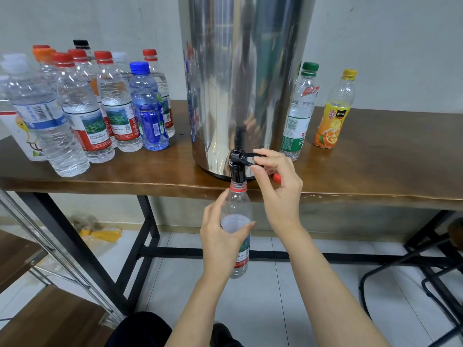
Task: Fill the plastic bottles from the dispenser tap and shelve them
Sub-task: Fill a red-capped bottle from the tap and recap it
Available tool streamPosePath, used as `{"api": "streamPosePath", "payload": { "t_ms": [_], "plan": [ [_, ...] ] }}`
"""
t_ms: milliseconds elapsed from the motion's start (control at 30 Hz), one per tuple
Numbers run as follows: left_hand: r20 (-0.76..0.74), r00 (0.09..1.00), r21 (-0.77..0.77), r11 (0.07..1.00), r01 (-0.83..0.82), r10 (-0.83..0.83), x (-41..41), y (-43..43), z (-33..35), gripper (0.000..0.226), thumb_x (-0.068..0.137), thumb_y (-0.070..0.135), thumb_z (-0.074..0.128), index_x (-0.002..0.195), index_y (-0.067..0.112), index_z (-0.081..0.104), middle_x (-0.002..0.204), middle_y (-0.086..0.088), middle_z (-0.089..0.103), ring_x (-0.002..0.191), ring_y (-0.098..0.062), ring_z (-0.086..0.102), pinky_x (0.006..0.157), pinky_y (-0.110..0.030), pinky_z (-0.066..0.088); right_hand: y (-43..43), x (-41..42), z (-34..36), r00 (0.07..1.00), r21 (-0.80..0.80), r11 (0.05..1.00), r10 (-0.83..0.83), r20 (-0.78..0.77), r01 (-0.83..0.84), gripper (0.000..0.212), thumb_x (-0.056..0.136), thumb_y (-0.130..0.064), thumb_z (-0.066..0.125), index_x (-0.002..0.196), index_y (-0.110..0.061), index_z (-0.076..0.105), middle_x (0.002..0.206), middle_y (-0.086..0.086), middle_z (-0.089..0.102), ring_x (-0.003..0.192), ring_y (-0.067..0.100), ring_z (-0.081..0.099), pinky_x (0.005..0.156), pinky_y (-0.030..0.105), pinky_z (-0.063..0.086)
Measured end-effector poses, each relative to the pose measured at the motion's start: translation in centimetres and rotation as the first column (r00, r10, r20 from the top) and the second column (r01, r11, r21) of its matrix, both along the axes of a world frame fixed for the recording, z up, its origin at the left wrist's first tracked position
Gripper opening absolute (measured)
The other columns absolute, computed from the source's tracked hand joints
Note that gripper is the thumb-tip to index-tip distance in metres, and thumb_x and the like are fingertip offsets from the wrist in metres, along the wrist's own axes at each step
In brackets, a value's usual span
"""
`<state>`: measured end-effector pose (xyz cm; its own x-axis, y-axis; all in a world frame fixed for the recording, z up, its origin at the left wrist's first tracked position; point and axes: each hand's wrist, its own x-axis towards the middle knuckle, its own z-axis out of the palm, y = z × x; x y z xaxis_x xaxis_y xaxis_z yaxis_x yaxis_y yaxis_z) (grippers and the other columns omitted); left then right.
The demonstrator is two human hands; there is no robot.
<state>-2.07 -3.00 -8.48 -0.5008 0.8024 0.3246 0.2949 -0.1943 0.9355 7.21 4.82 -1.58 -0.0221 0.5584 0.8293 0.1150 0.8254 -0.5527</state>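
Note:
A tall steel dispenser (240, 71) stands on the wooden table (375, 171), its black tap (237, 166) over the front edge. My left hand (220, 236) grips a clear plastic bottle (238, 209) with a red neck ring, its open mouth right under the tap spout. The bottle holds water up to about its shoulder. My right hand (278, 184) pinches the tap's black lever (253, 156) between thumb and forefinger. A red cap (276, 177) lies on the table behind my right hand.
Several capped bottles (87, 108) crowd the table's left side. A green-capped bottle (299, 111) and an orange juice bottle (333, 111) stand right of the dispenser. A wooden shelf with metal posts (50, 309) is at lower left. Black chair legs (426, 271) are at the right.

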Motion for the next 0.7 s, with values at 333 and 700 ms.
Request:
{"api": "streamPosePath", "payload": {
  "t_ms": [333,700],
  "plan": [
    [-0.003,1.000,0.000,1.000,0.000,0.000,-0.01,-0.08,0.07,0.085,0.068,0.019,0.088,0.136,0.048,0.046,0.124,0.024,0.049,0.119,-0.006,0.053,0.101,-0.039,0.050,-0.07,-0.09,0.02,1.000,0.000,1.000,0.004,-0.009,-0.004,0.010,0.093,-0.026,0.062,0.102,-0.027,0.066,0.118,-0.023,0.061,0.099,0.021,0.063,0.082,0.028,0.050],
    [-0.008,1.000,-0.003,1.000,-0.004,0.004,-0.05,-0.08,0.09,0.087,0.067,0.020,0.089,0.131,0.057,0.043,0.122,0.028,0.048,0.118,-0.004,0.053,0.101,-0.039,0.051,-0.19,-0.10,0.14,1.000,-0.003,1.000,0.010,-0.006,-0.010,0.012,0.093,-0.027,0.061,0.105,-0.031,0.064,0.118,-0.025,0.060,0.101,0.018,0.062,0.083,0.027,0.050]
  ]
}}
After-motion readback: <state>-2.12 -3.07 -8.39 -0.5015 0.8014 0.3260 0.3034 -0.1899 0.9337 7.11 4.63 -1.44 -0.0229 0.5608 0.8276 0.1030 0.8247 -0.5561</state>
